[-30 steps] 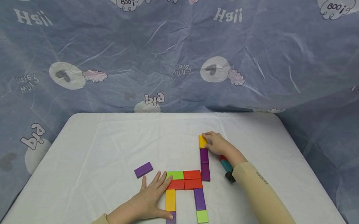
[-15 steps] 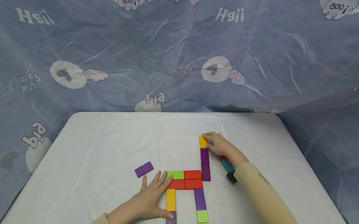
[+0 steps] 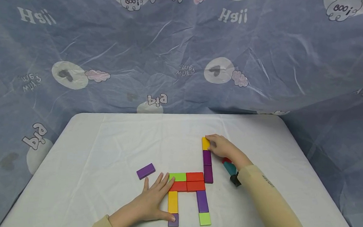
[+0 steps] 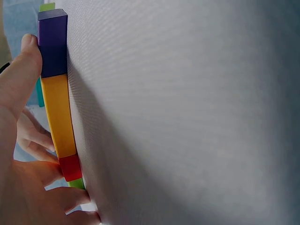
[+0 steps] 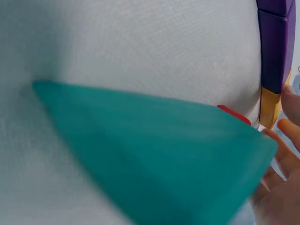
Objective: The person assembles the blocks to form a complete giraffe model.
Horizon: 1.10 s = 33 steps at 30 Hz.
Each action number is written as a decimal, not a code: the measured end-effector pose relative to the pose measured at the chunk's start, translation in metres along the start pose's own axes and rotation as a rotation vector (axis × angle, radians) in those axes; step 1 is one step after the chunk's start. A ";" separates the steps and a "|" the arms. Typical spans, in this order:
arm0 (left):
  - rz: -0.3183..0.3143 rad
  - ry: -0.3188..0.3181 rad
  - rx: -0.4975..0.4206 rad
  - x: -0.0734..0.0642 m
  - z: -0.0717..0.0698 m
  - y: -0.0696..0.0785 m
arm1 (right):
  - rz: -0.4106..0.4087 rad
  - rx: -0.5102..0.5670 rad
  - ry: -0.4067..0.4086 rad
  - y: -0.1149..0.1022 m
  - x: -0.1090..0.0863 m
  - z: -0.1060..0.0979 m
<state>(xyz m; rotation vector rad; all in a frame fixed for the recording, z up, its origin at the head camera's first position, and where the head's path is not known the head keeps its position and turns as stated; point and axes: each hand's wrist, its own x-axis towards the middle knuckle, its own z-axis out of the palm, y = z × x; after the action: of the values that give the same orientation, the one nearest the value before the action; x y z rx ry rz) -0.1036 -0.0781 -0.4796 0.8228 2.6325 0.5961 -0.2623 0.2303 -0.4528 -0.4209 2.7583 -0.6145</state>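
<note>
My left hand point(image 3: 150, 204) lies spread over the left side of a flat figure of coloured blocks. Its thumb rests on a small purple block point(image 4: 52, 44) below a yellow block point(image 3: 173, 202). Its fingertips touch the left red block point(image 3: 179, 187) beside a light green block point(image 3: 178, 177). Farther back, my right hand point(image 3: 221, 146) pinches a small yellow block point(image 3: 205, 143) between thumb and fingers. This block tops a column of two dark purple blocks point(image 3: 207, 164). In the right wrist view, the thumb lies against the same yellow block point(image 5: 269, 105).
A loose purple block point(image 3: 146, 171) lies left of the figure. Near my right wrist are a teal piece point(image 3: 229, 168) and a red piece point(image 3: 226, 160), partly covered by the arm. The figure's right leg is a purple block point(image 3: 202, 201) above a light green one point(image 3: 205, 219).
Both hands and the blocks keep their places on the table. Only a very slight shift of the whole head view shows.
</note>
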 end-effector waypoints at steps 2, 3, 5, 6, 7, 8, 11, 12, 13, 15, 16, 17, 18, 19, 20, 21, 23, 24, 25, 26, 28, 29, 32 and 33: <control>-0.001 0.001 0.000 0.000 0.000 0.000 | -0.004 0.012 0.029 0.001 -0.001 -0.003; -0.001 0.000 0.001 0.000 -0.001 0.000 | -0.005 0.022 0.049 0.002 -0.002 -0.005; 0.000 0.001 0.003 0.000 -0.001 0.000 | 0.004 0.055 0.097 0.004 -0.003 -0.010; -0.001 0.001 0.005 0.000 -0.001 0.000 | 0.013 0.074 0.117 0.006 -0.005 -0.014; -0.001 0.002 0.006 0.001 -0.001 0.001 | 0.017 0.084 0.134 0.008 -0.006 -0.017; -0.001 0.002 0.007 0.001 -0.001 0.000 | 0.027 0.093 0.145 0.010 -0.008 -0.021; -0.005 0.001 0.005 0.001 -0.001 0.000 | 0.070 0.118 0.136 0.018 -0.015 -0.029; -0.007 0.000 0.004 0.001 -0.001 0.000 | 0.078 0.123 0.124 0.020 -0.018 -0.031; -0.008 -0.002 0.001 0.002 -0.001 0.000 | 0.085 0.127 0.109 0.023 -0.021 -0.032; -0.009 -0.007 -0.002 0.002 0.000 0.000 | 0.093 0.141 0.076 0.028 -0.028 -0.033; -0.009 -0.009 -0.004 0.001 0.000 0.000 | 0.089 0.142 0.062 0.030 -0.031 -0.033; -0.009 -0.011 -0.005 0.001 0.000 0.000 | 0.086 0.143 0.049 0.033 -0.034 -0.032; -0.007 -0.012 -0.003 0.001 0.001 0.000 | 0.079 0.141 0.039 0.035 -0.037 -0.031; -0.007 -0.013 -0.003 0.001 0.001 0.000 | 0.069 0.136 0.031 0.038 -0.040 -0.030; -0.007 -0.012 0.000 0.001 0.001 0.000 | 0.055 0.134 0.027 0.041 -0.043 -0.028; -0.008 -0.011 0.002 0.001 0.001 0.001 | 0.040 0.132 0.026 0.043 -0.045 -0.026; -0.008 -0.008 0.006 0.001 0.001 0.001 | 0.012 0.122 0.028 0.047 -0.048 -0.023; -0.009 -0.007 0.008 0.001 0.001 0.001 | 0.000 0.117 0.027 0.049 -0.050 -0.022; -0.011 -0.007 0.007 0.001 0.001 0.001 | -0.004 0.113 0.024 0.050 -0.051 -0.021; -0.012 -0.007 0.007 0.001 0.001 0.001 | -0.004 0.112 0.017 0.051 -0.052 -0.019; -0.014 -0.011 -0.001 0.001 0.001 0.001 | 0.000 0.095 -0.003 0.051 -0.052 -0.018; -0.015 -0.012 -0.003 0.002 0.001 0.001 | -0.001 0.083 -0.015 0.051 -0.052 -0.017; -0.017 -0.018 -0.007 0.001 0.001 0.001 | -0.019 0.042 -0.043 0.049 -0.052 -0.015; -0.018 -0.021 -0.009 0.001 0.000 0.001 | -0.028 0.029 -0.049 0.048 -0.051 -0.014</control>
<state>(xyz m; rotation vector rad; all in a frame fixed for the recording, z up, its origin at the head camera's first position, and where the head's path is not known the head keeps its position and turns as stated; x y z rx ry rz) -0.1038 -0.0763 -0.4796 0.7971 2.6135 0.5911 -0.2302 0.2943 -0.4515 -0.4626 2.6977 -0.6419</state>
